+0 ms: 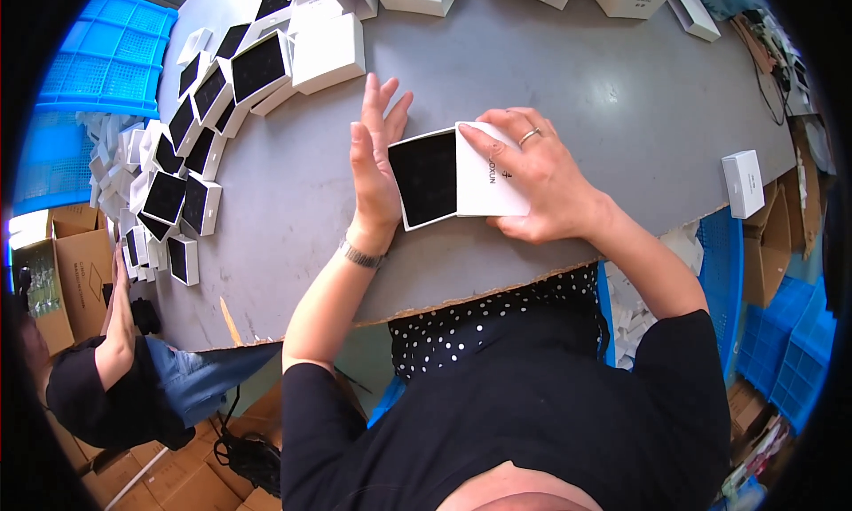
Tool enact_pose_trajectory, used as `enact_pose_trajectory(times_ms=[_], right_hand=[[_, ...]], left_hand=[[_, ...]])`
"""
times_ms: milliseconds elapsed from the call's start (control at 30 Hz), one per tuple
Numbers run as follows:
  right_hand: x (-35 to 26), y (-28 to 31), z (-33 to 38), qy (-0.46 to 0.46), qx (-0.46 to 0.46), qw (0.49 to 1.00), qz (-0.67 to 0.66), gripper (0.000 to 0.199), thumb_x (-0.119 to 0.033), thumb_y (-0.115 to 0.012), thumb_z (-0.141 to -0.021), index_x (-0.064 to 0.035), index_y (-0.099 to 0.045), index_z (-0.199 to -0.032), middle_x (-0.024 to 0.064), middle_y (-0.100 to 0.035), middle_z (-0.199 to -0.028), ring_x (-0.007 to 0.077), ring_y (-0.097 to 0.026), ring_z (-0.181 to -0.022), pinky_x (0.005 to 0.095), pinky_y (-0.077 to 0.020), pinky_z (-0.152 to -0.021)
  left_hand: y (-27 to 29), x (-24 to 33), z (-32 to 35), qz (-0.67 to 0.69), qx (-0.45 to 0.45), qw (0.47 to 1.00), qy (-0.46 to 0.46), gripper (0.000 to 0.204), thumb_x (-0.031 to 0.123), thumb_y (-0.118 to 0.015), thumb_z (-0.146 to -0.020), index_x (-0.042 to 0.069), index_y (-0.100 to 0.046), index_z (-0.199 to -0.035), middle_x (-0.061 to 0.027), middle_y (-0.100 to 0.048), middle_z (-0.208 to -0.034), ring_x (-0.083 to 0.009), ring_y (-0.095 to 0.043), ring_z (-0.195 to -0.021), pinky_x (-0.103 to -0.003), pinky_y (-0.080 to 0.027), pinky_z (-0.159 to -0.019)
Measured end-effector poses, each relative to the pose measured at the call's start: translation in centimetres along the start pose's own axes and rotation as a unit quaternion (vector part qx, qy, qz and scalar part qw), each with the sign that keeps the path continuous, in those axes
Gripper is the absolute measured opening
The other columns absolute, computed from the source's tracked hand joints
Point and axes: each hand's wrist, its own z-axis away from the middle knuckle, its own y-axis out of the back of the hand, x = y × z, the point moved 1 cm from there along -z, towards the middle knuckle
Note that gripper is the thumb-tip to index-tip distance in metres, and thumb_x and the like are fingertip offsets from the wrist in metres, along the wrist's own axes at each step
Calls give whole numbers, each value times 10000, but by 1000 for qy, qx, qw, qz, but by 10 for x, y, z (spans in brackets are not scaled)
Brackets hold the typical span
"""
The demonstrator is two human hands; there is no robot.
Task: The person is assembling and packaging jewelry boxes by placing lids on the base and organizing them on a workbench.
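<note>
In the head view, a white sleeve (491, 182) is pressed flat on the grey table (568, 94) by the right hand (532, 178), whose fingers are spread over its top with a ring (529, 136) seen on one of them. A black-faced tray (426, 179) with a white rim is seen partly inside the sleeve, its left half sticking out toward the left hand (373, 160). The left hand is held open and flat, fingers straight and together, its palm set against the tray's left edge; nothing is gripped by it. A metal bracelet (362, 256) is worn on the left wrist. Tray and sleeve lie near the table's front edge, just ahead of the person's body.

Further left on the table, a long heap of open black-lined boxes (191, 147) is spread, running from the far edge down to the near left corner. Closed white boxes (328, 51) are stacked at the far side, and a single small white box (744, 182) stands near the right edge. A blue crate (111, 54) is seen beyond the table at upper left. At lower left another person (124, 369) is seated beside cardboard cartons (75, 262).
</note>
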Motion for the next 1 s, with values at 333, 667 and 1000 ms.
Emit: enact_pose_trajectory(times_ms=[333, 667, 1000], right_hand=[[-31, -7, -4, 69, -56, 995, -36, 963, -246, -793, -560, -74, -497, -1460, 198, -498, -1372, 396, -465, -1277, 504, -385, -1086], [-28, -15, -6, -3, 4, 1000, -14, 976, -270, -803, -566, -59, -484, -1464, 174, -482, -1393, 386, -453, -1280, 509, -381, -1073], [-11, 81, 23, -151, -145, 966, 148, 853, -338, -826, -605, -108, -553, -1380, 184, -537, -1337, 402, -454, -1315, 565, -323, -1118]], left_hand=[[6, -8, 10, -27, -62, 995, -68, 884, 708, -175, -997, 93, -139, -1632, -167, -248, -1653, -281, -157, -1559, -476, -21, -1264], [-13, -11, 8, 151, 100, 982, -45, 895, 691, -259, -950, 74, -239, -1599, -169, -327, -1611, -273, -194, -1543, -448, -52, -1264], [92, 2, -38, -327, 93, 913, -224, 608, 157, -793, -827, 28, -537, -1363, -147, -472, -1434, -325, -442, -1365, -458, -320, -1182]])
